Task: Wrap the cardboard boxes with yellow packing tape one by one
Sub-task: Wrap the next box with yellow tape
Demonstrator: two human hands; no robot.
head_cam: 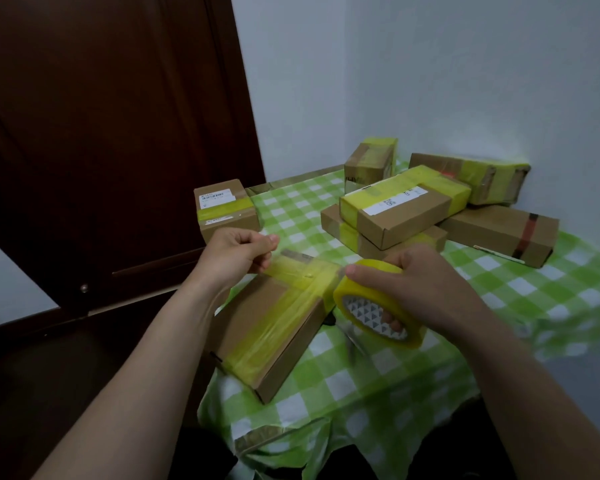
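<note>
A flat cardboard box [257, 306] lies at the table's near left edge, with a yellow tape band running along its length. My right hand [420, 289] grips the yellow tape roll [378, 306] just right of the box, fingers through its core. My left hand [239, 252] pinches the free tape end [298, 271] above the box's far end. A short translucent strip stretches between the hand and the roll.
Several taped boxes are piled at the back right [402, 206], and one small box [226, 209] stands at the back left corner. A green checked cloth [499, 289] covers the table. A dark wooden door [101, 133] is to the left, white walls behind.
</note>
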